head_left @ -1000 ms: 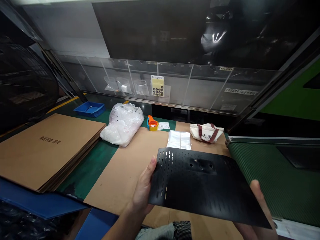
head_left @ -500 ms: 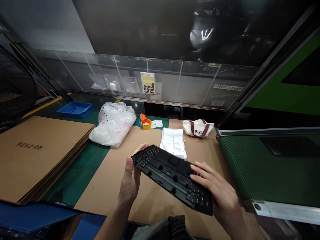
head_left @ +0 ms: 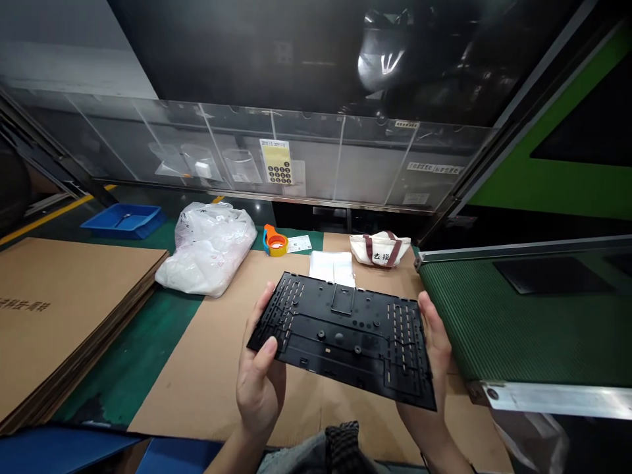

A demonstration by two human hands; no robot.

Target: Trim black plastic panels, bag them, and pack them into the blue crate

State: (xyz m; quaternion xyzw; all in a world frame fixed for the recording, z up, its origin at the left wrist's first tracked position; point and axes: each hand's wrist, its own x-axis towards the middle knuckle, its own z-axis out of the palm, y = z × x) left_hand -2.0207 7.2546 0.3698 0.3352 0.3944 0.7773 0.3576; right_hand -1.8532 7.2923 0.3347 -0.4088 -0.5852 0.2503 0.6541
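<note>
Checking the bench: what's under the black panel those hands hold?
Cardboard lies below the black plastic panel, held by the left hand and right hand. Clear plastic bags show past its far edge; whatever is directly beneath is covered.

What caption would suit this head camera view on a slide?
The left hand and right hand hold a black slotted plastic panel over brown cardboard.

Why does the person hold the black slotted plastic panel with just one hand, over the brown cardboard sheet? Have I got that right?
Not quite: the head view shows the black slotted plastic panel held with both hands, not one. The left hand holds its left side and the right hand its right side. It is indeed over the brown cardboard sheet.
</note>
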